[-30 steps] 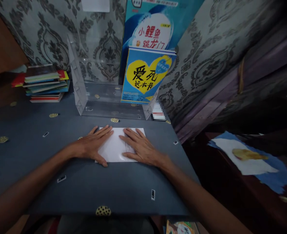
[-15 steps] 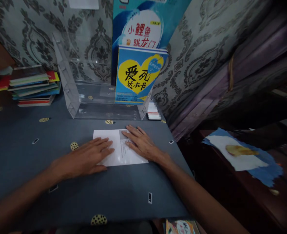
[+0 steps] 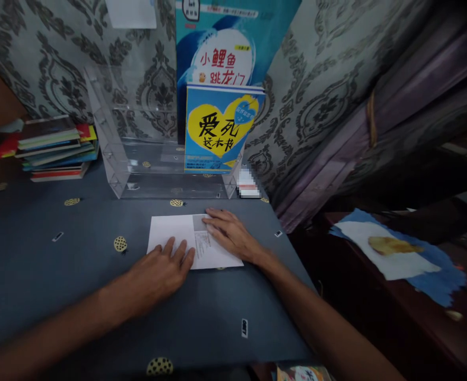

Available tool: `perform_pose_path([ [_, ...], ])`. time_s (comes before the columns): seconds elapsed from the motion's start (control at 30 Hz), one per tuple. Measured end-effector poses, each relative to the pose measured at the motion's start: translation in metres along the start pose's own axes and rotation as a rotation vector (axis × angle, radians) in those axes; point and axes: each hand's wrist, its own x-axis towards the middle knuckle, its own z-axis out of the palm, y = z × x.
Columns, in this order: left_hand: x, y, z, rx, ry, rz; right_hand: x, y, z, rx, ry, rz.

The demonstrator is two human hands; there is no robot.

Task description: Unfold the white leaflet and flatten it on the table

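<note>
A white printed paper (image 3: 172, 228), perhaps an opened booklet, lies flat on the blue-grey tablecloth (image 3: 201, 317). It has a grey block and small lines of text on its right half. My left hand (image 3: 157, 275) rests on its lower left edge, fingers spread and bent a little. Across the upper right part lies my right hand (image 3: 233, 235), palm down with fingers stretched out, covering some of the print. Neither hand grips anything. Just beyond the paper, a clear acrylic book stand (image 3: 112, 169) holds a blue book with a yellow heart (image 3: 221, 132) and a taller teal book (image 3: 265, 32).
Several books are stacked (image 3: 58, 151) at the back left. A small white object (image 3: 249, 182), blurred out, sits by the stand's right side. Right of the table, a blue and white cloth or paper piece (image 3: 395, 254) lies on a dark red surface. Patterned curtains (image 3: 154, 79) hang behind.
My left hand has shifted right and down toward the paper's lower edge, uncovering more of its left half. My right hand stays on the right half, its fingers closer together. The view has tilted slightly.
</note>
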Motion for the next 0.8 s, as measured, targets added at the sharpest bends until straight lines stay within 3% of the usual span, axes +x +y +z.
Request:
perform_pose_path([
  [0.17,-0.012,-0.012,-0.019,-0.239,0.072,-0.041,0.004,0.002,-0.016,0.497,0.078,0.162],
  [0.37,-0.024,-0.031,-0.027,-0.991,0.266,-0.156,0.009,0.005,-0.020,0.837,0.161,0.420],
  [0.47,-0.020,-0.034,-0.022,-1.501,0.264,-0.225,0.011,0.003,-0.015,1.017,0.227,0.410],
  [0.57,-0.015,-0.032,-0.015,-1.867,0.372,-0.320,0.009,-0.005,-0.011,1.219,0.220,0.321],
  [0.7,-0.016,-0.030,-0.005,-2.001,0.356,-0.418,0.005,-0.014,-0.007,1.312,0.088,0.324],
  [0.8,-0.022,-0.036,0.004,-1.874,0.280,-0.436,0.005,-0.014,-0.004,1.269,-0.035,0.397],
])
